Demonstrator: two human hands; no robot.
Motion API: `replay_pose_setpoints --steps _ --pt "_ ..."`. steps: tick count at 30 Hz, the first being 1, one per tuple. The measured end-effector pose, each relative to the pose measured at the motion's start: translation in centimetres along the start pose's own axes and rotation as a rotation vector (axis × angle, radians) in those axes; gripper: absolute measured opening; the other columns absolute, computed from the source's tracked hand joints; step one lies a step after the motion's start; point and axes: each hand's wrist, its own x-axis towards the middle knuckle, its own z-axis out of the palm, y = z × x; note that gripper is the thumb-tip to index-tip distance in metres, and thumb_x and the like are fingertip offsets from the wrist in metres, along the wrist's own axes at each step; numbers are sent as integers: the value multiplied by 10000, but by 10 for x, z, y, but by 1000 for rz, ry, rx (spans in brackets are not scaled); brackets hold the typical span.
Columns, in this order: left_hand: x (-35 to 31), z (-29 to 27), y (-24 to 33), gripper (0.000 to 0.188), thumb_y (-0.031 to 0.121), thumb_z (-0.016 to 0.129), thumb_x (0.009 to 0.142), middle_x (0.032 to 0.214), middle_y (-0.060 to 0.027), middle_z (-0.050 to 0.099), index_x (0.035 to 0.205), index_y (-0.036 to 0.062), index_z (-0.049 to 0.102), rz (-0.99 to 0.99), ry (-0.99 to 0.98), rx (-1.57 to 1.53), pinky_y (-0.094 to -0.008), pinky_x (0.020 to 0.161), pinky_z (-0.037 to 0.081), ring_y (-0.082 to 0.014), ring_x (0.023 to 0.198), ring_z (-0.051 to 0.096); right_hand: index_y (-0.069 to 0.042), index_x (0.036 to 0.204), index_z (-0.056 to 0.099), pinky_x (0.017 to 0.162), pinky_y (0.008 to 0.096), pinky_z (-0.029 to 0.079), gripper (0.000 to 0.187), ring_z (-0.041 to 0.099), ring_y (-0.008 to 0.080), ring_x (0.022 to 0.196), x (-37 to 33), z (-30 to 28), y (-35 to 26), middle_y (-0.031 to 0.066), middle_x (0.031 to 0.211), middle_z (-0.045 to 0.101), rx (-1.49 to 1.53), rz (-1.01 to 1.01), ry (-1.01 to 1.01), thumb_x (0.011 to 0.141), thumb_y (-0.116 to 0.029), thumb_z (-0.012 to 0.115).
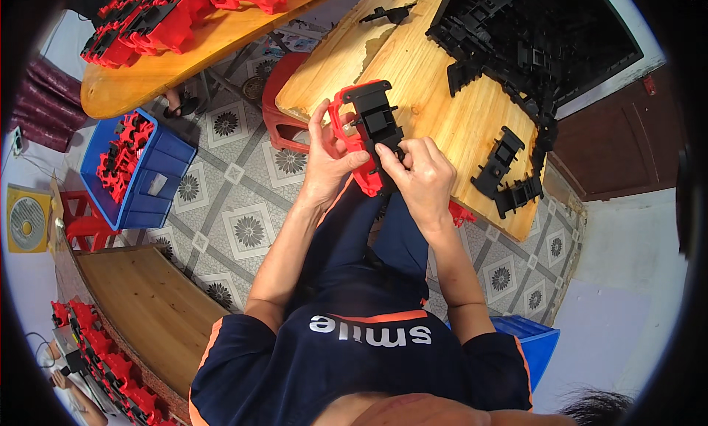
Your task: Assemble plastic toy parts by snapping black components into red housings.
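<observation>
**Black part set against red frame, both grips on the pair**

The pair is held over the near edge of the worktop, above the person's lap. The left grip is closed around the red frame, thumb at its near side; the right grip pinches the black part, thumb on its face. The two pieces appear largely aligned, so joining looks well along, though whether they are fully locked cannot be told.

Plenty seems left: two loose black parts lie at the worktop's right, more fill a black container, and red pieces sit in a blue crate. Red-and-black units on another table look already joined.
</observation>
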Motion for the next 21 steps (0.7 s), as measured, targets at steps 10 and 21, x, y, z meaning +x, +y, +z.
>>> replay_pose_setpoints --steps 10,21 --pt "-6 15 4 998 50 762 816 1474 -183 328 1529 124 67 -15 -20 22 -418 1014 480 -274 1249 515 -38 809 673 563 350 481 170 622 248 627 8 -3 13 95 720 596 243 167 56 848 -187 745" --pt "8 20 -15 913 119 681 916 1402 -159 394 1536 78 11 33 -18 131 -379 1063 414 -232 1279 463 39 1167 625 873 321 498 427 638 208 985 40 37 29 159 1080 652 785 227 -192 857 -229 746"
